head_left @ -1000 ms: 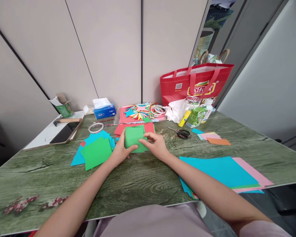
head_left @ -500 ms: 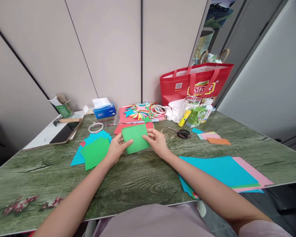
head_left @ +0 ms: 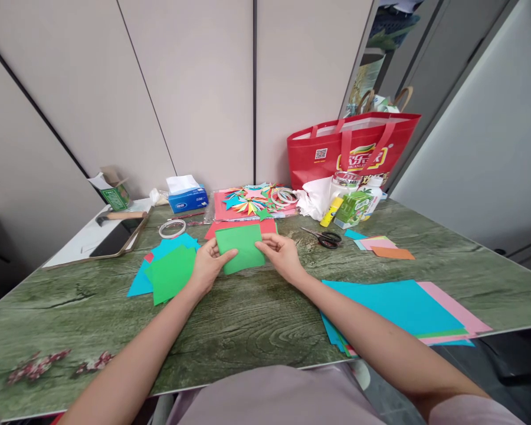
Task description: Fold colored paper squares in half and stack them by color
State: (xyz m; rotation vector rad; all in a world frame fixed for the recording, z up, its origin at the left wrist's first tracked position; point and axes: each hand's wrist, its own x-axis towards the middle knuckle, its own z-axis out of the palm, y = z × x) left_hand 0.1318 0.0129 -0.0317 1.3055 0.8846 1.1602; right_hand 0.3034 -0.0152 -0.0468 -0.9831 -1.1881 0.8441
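Held at centre of frame, between left hand (head_left: 207, 265) and right hand (head_left: 284, 255): green paper (head_left: 244, 248); single or layered, cannot tell. On the left, closed in a pinch at the near edge, thumb across the front, fingers curled around behind. On the right, likewise pinched at the opposite edge, thumb in front. Left of centre, just beside the left hand: overlapping green and blue sheets (head_left: 172, 274). Containers: at upper right, red bag (head_left: 321, 168), mouth open, contents indistinct. Before it, lidded jar (head_left: 340, 189), contents unreadable, near green carton (head_left: 351, 211). Upper left of centre: blue tissue box (head_left: 188, 201), white tissue (head_left: 181, 184) protruding from top. Farther left: green box (head_left: 117, 198), flaps open, inside hidden.
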